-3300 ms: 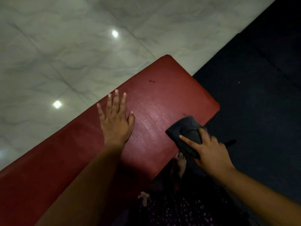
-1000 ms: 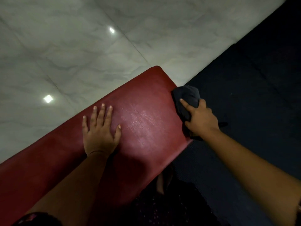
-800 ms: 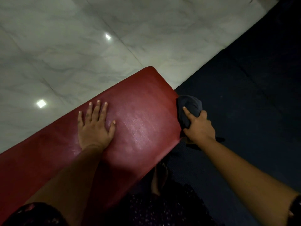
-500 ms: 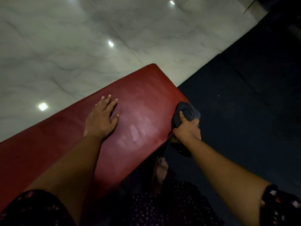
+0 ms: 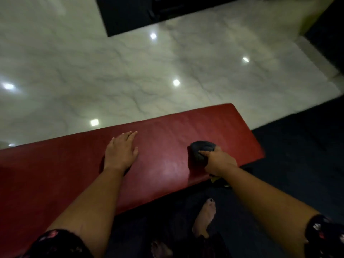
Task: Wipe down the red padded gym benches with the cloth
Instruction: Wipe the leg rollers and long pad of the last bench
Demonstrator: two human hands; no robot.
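My left hand (image 5: 121, 151) lies flat on the red padded bench (image 5: 167, 127), its fingers (image 5: 130, 135) straight and close together, holding nothing. I judge it is there to prop me as I lean over. At its three o'clock my right hand (image 5: 219, 162) curls round the bunched dark cloth (image 5: 202, 149), one finger laid along the top to press the wad onto the padding near the front edge. The pad shines between my hands, probably damp. The bench's rounded end, at two o'clock from the cloth, looks duller. Marble floor (image 5: 130, 71) lies beyond, and my bare foot (image 5: 204, 216) stands at six o'clock.
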